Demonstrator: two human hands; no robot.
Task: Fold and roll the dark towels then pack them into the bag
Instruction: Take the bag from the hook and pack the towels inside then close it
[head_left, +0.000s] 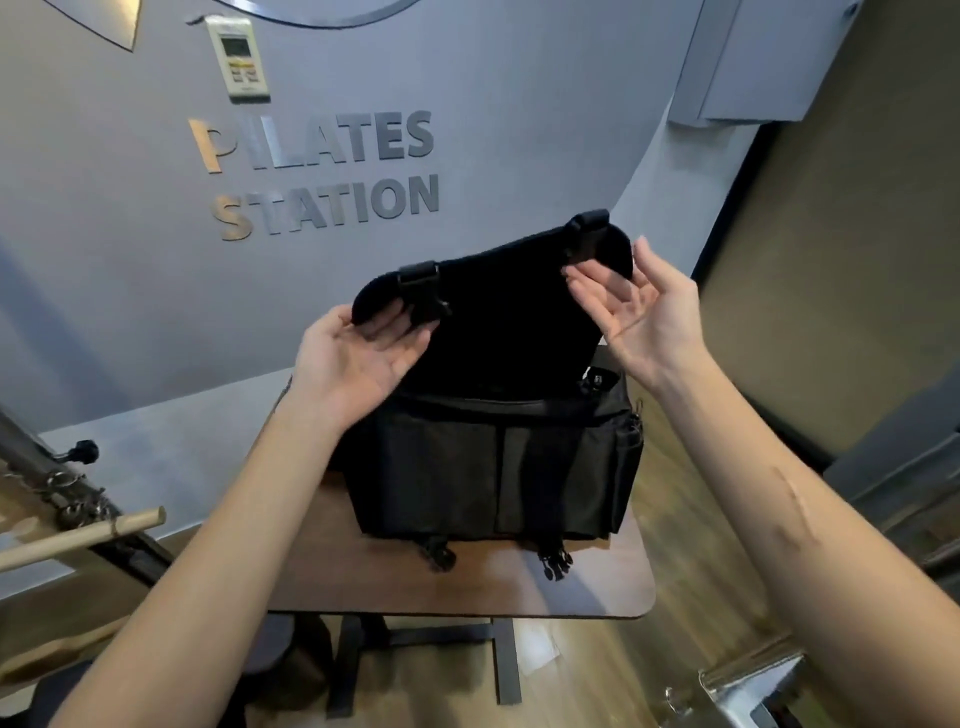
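Note:
A black bag (493, 467) with front pockets and buckles stands on a small wooden table (587, 592). Its flap (498, 312) is raised upright. My left hand (358, 358) is palm up under the flap's left corner, with straight fingers touching it. My right hand (639, 306) is beside the flap's right corner, its fingers straight and its fingertips against the edge. No towels show in this view, and the flap hides the bag's inside.
A grey wall with "PILATES STATION" lettering (322, 176) and a remote holder (239, 57) rises behind the table. A wooden bar and metal frame (78, 530) stand at the left. The wood floor (727, 519) lies to the right, with a metal fitting (743, 686) at the bottom right.

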